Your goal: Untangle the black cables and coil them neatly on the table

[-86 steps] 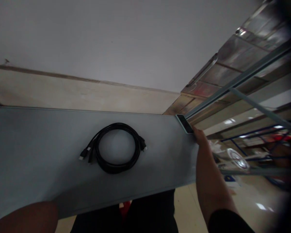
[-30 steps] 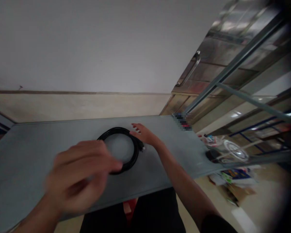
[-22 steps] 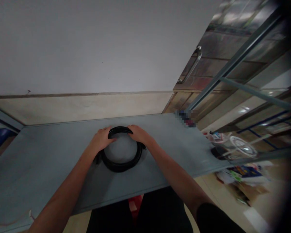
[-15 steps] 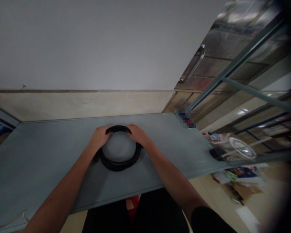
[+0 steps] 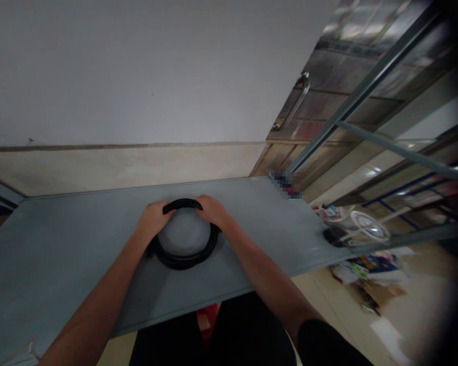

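Observation:
A coil of black cable [image 5: 183, 263], wound into a ring, is over the grey tabletop [image 5: 252, 223] in the head view. My left hand [image 5: 151, 218] is closed round the upper left of the ring. On its upper right, my right hand [image 5: 212, 210] grips the same coil, thumb on the inner side. Between the two hands the top of the ring shows several strands side by side. A short dark part of the coil sticks out beneath my left wrist. My hands and wrists hide parts of both sides.
A pale wall [image 5: 137, 76] runs behind the table. At the right, a metal post [image 5: 351, 101] rises near a door with a handle [image 5: 295, 104]. A clear round container [image 5: 366, 229] stands at the table's right end. Cardboard [image 5: 385, 295] and bags lie on the floor.
The view has shifted slightly, so the door and right-end items appear further left. Both hands keep their hold on the cable coil, with little visible change in its shape.

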A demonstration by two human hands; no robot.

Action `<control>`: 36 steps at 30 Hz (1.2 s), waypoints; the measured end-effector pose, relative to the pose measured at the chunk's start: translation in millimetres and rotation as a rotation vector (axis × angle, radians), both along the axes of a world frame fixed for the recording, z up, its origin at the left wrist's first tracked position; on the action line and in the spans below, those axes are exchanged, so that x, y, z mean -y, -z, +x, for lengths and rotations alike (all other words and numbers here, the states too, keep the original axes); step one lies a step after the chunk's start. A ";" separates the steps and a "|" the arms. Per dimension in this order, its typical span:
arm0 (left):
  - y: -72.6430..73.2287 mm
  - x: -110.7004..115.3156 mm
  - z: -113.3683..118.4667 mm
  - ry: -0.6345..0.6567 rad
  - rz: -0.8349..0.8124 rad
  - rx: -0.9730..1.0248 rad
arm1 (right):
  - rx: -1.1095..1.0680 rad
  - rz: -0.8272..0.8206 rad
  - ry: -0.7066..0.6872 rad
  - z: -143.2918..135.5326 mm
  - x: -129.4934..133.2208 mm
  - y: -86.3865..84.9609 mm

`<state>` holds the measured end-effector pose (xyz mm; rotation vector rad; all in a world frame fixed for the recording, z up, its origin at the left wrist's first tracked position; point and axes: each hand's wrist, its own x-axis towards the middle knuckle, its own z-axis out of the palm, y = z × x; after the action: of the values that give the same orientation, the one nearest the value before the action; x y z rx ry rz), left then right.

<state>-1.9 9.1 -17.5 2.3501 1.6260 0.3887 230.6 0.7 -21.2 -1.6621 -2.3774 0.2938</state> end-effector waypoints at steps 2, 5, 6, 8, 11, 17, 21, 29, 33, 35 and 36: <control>-1.4 1.1 -2.8 0.008 0.012 0.042 | -0.063 0.039 -0.005 1.9 2.7 -1.5; -3.5 2.8 -3.5 -0.007 0.009 0.014 | -0.128 0.074 -0.034 4.3 4.6 -2.9; -4.4 3.6 -2.7 -0.018 -0.001 -0.010 | -0.127 0.067 -0.043 4.4 4.4 -3.1; -6.2 5.8 -0.1 -0.046 -0.011 -0.062 | -0.104 0.047 -0.047 3.5 2.8 -3.5; -8.4 10.0 3.7 -0.082 0.003 -0.117 | -0.061 0.046 -0.014 0.6 0.4 -3.7; -8.1 12.1 2.0 -0.117 0.034 -0.073 | -0.098 0.094 0.000 0.2 3.4 -3.9; -7.8 9.8 0.5 -0.084 0.020 -0.044 | -0.142 0.123 -0.076 1.4 3.4 -4.2; -11.3 14.0 6.5 -0.180 0.044 -0.143 | -0.105 0.154 -0.082 -3.9 2.2 -3.8; -11.5 15.7 5.6 -0.164 0.041 -0.133 | -0.116 0.161 -0.031 -3.0 4.9 -4.2; -10.6 16.0 4.9 -0.147 0.022 -0.142 | -0.089 0.149 -0.009 -2.0 5.2 -3.5; -10.1 16.1 4.7 -0.139 0.011 -0.156 | -0.071 0.137 -0.002 -1.6 4.9 -3.1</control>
<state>2.9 -7.0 -7.4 2.3339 1.8691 0.2470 229.0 -4.2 -18.1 -1.5613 -2.2924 0.1825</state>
